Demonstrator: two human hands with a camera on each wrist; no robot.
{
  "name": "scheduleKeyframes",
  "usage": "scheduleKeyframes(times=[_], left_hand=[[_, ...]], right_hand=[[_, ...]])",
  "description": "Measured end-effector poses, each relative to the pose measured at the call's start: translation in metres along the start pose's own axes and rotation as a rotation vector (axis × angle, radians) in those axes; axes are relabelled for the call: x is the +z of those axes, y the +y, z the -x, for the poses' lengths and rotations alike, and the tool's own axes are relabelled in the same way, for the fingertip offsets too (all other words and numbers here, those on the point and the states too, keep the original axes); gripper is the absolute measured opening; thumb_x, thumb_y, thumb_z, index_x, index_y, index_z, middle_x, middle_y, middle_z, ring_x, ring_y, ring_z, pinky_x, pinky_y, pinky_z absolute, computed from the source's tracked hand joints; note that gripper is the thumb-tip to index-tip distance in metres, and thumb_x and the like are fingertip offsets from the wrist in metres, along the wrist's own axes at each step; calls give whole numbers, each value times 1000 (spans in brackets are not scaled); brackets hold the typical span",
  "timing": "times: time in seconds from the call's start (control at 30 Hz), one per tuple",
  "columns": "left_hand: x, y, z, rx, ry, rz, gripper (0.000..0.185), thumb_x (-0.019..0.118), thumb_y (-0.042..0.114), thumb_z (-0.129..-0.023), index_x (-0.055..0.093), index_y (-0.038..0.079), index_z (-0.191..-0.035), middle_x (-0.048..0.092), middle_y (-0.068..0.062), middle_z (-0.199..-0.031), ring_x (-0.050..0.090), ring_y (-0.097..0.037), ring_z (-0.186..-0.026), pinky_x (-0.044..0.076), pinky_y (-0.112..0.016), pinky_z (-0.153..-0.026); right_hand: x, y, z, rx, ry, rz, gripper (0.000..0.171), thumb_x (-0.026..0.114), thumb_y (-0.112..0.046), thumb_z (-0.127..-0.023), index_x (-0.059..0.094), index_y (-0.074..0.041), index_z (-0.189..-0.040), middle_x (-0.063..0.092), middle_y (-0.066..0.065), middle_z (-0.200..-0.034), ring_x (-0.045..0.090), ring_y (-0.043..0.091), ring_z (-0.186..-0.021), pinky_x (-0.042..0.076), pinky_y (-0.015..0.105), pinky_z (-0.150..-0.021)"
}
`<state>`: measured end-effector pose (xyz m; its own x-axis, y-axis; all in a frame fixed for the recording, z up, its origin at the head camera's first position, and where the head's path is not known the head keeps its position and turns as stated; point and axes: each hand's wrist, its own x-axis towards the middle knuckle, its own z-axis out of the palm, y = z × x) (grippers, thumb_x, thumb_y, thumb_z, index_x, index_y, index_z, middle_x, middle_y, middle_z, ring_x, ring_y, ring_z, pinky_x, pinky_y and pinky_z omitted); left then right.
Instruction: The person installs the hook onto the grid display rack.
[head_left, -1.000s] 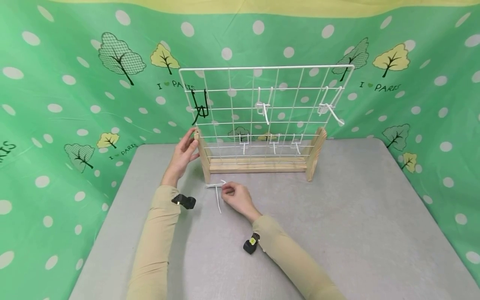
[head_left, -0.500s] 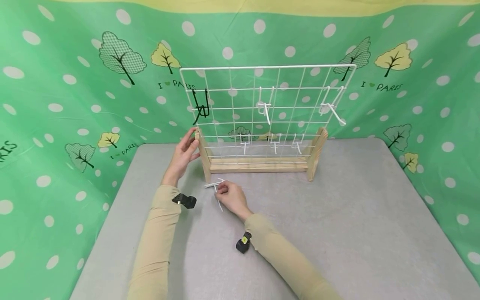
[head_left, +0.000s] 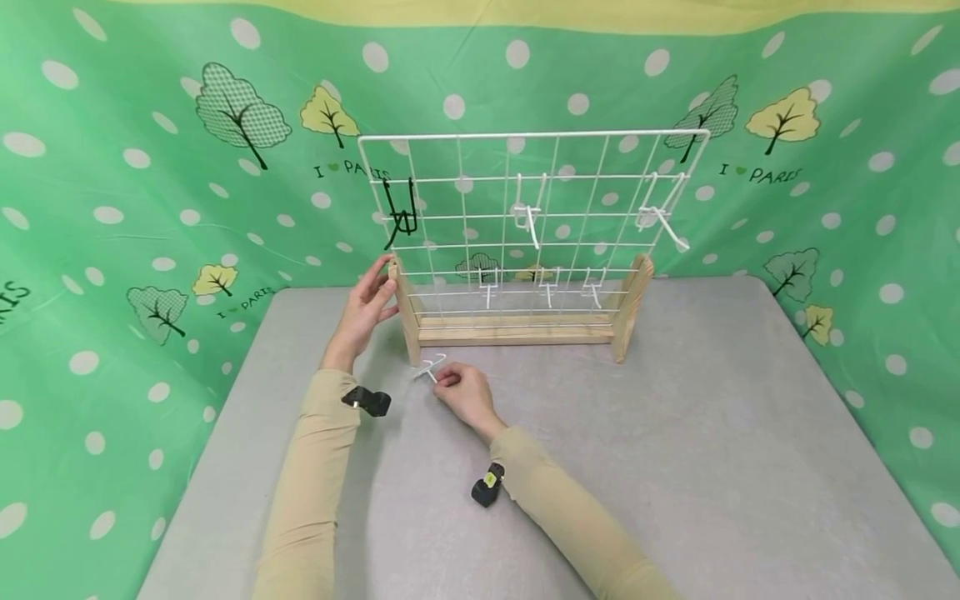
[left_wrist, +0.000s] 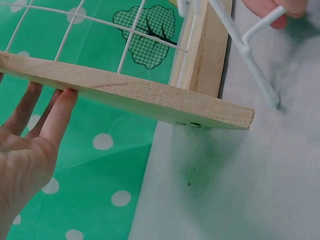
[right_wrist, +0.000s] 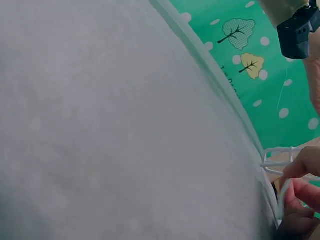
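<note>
**White hook pinched at the rack's left foot**

Head view. I see my left hand [head_left: 367, 308] resting with straight fingers against the left wooden upright [head_left: 406, 312] of the wire grid rack [head_left: 525, 217], which stands toward the far edge of the grey worktop [head_left: 675, 433]. My right hand [head_left: 465, 393] pinches a loose white hook [head_left: 428, 369] just in front of that upright, left of the worktop's centre; the hook looks tilted up, one end near the surface. On the grid: a black hook [head_left: 401, 212] at upper left, white hooks [head_left: 528, 218] mid and right, three small ones on a lower wire.

Left wrist view. The left hand [left_wrist: 30, 150] lies flat, fingers extended, fingertips [left_wrist: 62, 102] touching the upright [left_wrist: 130, 92]. Beyond the wood, the white hook [left_wrist: 255, 65] slants down to the worktop [left_wrist: 225, 190], its tip about on the cloth; fingertips of the other hand grip its top end at the frame's upper edge.

Right wrist view. Mostly blurred grey worktop [right_wrist: 100, 125]. At the lower right, curled fingers [right_wrist: 300, 192] of the right hand hold the hook's white wire [right_wrist: 284, 197]; grip detail is too blurred to read further.
</note>
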<state>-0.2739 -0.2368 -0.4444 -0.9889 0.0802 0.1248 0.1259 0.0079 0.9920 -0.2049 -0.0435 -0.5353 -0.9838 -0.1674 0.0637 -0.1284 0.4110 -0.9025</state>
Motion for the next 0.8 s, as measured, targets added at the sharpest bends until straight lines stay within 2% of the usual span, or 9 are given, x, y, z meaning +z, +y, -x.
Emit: scheduleKeyframes(times=[0.2, 0.53, 0.8], left_hand=[[-1, -3, -1, 6, 1, -9, 54, 48, 22, -103, 29, 17, -153, 34, -21, -149, 34, -34, -135, 41, -56, -101], [-2, -2, -1, -10, 0, -13, 55, 49, 23, -103, 29, 20, -154, 33, -21, -149, 33, -35, -135, 40, -56, -102], [-2, -1, -1, -12, 1, -26, 54, 49, 25, -103, 31, 20, -153, 33, -20, -150, 33, -34, -136, 41, -56, -102]], right_hand=[[2, 1, 2, -4, 70, -32, 7, 72, -4, -74, 72, -7, -81, 65, -6, -69, 55, 3, -60, 46, 20, -59], [-3, 5, 3, -51, 174, -62, 3, 72, -9, -76, 72, -7, -78, 65, -4, -72, 58, 9, -67, 48, 23, -61], [-12, 1, 2, -54, 208, -25, 4, 72, -6, -75, 71, -9, -78, 65, -5, -72, 54, 10, -64, 44, 23, -56]])
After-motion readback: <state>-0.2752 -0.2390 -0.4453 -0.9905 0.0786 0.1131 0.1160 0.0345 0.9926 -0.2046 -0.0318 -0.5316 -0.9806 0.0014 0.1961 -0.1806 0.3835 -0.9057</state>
